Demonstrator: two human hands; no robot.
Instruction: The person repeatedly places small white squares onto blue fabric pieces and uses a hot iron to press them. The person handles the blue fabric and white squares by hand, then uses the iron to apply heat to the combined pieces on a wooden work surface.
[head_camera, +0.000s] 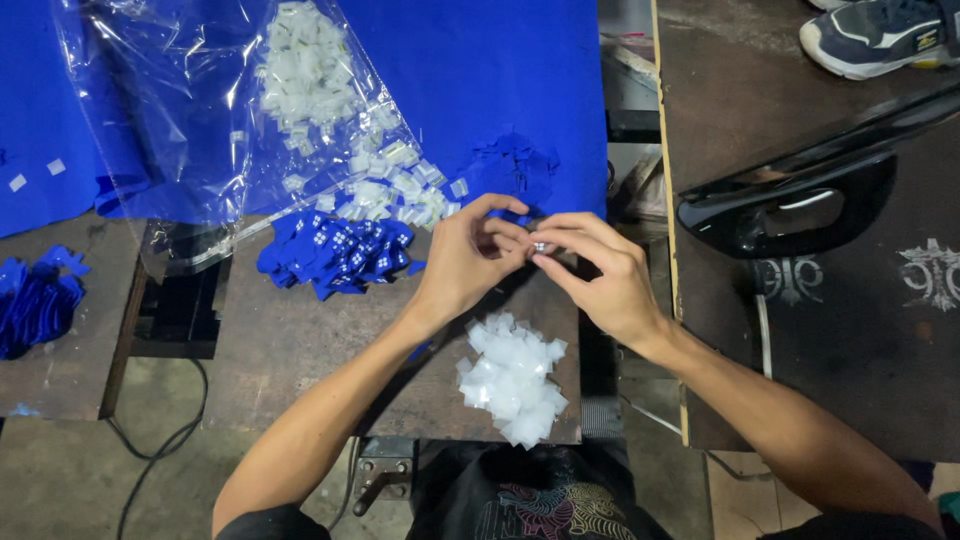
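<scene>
We pinch a small white piece (540, 246) between our left hand (468, 262) and right hand (600, 275), above the board's (300, 350) far right corner. We judge it mid-assembly; next it needs a steady press, then dropping on the white pile (512, 378).

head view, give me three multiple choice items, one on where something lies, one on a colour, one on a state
1. Where does the white heap lie?
A. on the board below the hands
B. inside the bag
C. on the floor

2. What colour is the cloth?
A. red
B. blue
C. green

3. How are the left hand and right hand?
A. flat on the board
B. far apart
C. fingertips together on a small piece

Answers:
1 A, the heap sits on bare wood between the forearms.
2 B, the cloth under the clear bag is blue.
3 C, both hands pinch one tiny piece between them.
</scene>
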